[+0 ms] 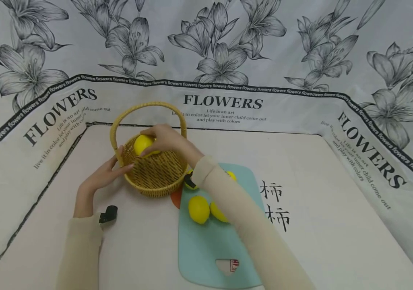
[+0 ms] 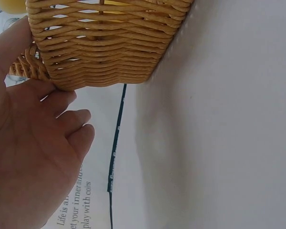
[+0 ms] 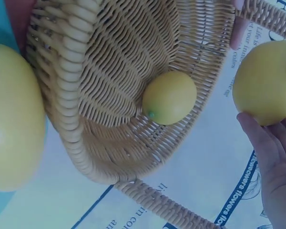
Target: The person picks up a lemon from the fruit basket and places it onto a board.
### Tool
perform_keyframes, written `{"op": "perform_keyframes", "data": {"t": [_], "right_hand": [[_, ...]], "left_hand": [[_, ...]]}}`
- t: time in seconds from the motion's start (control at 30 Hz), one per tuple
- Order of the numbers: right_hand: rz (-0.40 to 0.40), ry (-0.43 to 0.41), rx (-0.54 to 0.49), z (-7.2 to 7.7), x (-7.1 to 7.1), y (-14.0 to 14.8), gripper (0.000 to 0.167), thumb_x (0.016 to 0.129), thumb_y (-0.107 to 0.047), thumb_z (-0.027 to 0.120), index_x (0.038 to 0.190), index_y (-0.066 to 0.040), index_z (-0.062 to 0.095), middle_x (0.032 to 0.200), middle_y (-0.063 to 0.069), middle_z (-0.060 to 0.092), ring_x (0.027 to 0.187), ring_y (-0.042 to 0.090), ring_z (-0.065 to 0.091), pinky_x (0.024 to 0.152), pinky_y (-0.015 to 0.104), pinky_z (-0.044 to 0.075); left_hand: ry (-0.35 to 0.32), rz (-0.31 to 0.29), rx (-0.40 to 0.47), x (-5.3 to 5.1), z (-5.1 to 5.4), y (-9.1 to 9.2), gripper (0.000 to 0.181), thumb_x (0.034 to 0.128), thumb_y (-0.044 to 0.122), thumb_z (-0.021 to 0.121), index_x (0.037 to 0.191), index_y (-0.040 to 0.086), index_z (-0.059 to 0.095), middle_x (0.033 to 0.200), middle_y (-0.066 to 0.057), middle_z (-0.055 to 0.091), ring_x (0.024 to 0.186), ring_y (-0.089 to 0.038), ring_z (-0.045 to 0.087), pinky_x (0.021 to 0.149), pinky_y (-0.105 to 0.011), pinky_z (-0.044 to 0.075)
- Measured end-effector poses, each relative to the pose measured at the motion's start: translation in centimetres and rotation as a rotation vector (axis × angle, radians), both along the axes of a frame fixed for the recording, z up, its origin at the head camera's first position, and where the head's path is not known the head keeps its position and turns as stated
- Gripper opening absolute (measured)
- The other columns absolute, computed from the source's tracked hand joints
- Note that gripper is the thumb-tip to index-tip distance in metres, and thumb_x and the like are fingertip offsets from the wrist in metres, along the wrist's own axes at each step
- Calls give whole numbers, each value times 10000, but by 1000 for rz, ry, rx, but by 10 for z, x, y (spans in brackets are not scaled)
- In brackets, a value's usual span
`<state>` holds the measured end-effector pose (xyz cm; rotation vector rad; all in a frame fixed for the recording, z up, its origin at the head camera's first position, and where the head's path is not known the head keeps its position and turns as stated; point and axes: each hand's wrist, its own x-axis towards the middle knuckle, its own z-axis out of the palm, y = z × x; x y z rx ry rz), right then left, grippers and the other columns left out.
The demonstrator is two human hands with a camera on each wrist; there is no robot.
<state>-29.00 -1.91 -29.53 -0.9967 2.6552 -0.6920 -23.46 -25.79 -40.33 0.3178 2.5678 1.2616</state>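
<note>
R arm stretches diag. across the cutting board (image 1: 206, 245), forearm over part of it, wrist angled L; R hand (image 1: 166, 139) is over the wicker basket (image 1: 157, 173), back of hand up, thumb & fingers pinching a lemon (image 1: 143, 144) above the basket's far L part. L arm comes up from lower L, wrist bent in twd the basket; L hand (image 1: 106, 176) grips the basket's L side by the handle base, thumb over the rim, other fingers curled outside the wall. Per R wrist view, a 2nd lemon (image 3: 169, 98) lies in the basket, against the wall. Basket's on the tabletop (image 1: 137, 249), just L of the board's far end. More lemons on the board, e.g. one (image 1: 199, 209) in full view nr the middle, others partly hidden by the R sleeve (image 1: 242, 213) or wrist gear.
</note>
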Motion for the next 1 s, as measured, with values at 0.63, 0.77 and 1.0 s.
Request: {"op": "perform_keyframes", "data": {"t": [0.63, 0.77, 1.0], "right_hand": [[-49, 87, -163, 3, 43, 35, 776, 769, -380, 809, 1430, -132, 486, 1400, 23, 530, 1194, 123, 529, 961, 194, 426], [-96, 77, -208, 2, 54, 45, 798, 743, -404, 821, 1428, -161, 492, 1392, 24, 537, 1185, 133, 539, 979, 244, 436], [-143, 73, -273, 3, 74, 65, 785, 738, -328, 843, 1423, -170, 493, 1392, 45, 536, 1150, 151, 573, 962, 277, 468]], "left_hand": [[3, 6, -5, 0, 0, 1, 884, 952, 524, 519, 1543, 256, -82, 1590, -197, -43, 1412, -496, -17, 1049, -729, 62], [-3, 8, -6, 2, 1, 1, 889, 952, 527, 517, 1542, 247, -86, 1583, -224, -34, 1410, -502, -16, 1051, -727, 63], [10, -2, 11, 1, 0, 1, 883, 958, 502, 523, 1541, 235, -83, 1591, -190, -50, 1414, -488, -31, 1054, -723, 53]]}}
